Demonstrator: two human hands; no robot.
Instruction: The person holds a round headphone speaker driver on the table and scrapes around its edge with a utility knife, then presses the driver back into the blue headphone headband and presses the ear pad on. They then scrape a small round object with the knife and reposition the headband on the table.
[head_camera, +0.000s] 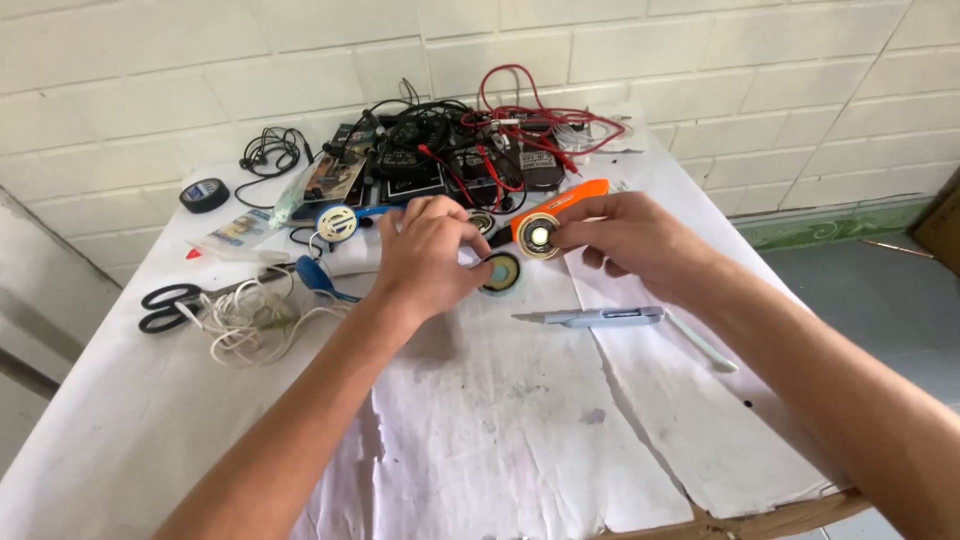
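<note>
My left hand (430, 258) pinches a small round speaker driver (500, 273) with a dark rim and pale blue centre, held just above the white paper. My right hand (625, 235) holds a second round driver (539, 236) with a gold rim and shiny centre, tilted toward me. The two drivers are close together but apart. A third small round part (481, 221) lies just behind my left fingers. An orange-handled tool (575, 196) lies behind my right hand.
A grey utility knife (598, 318) lies on the white paper (500, 420) near my right wrist. Black scissors (168, 303), tangled white cord (250, 315), a blue and white headphone (336, 222), a black tape roll (204, 194) and a heap of black and red wires (470, 140) fill the back.
</note>
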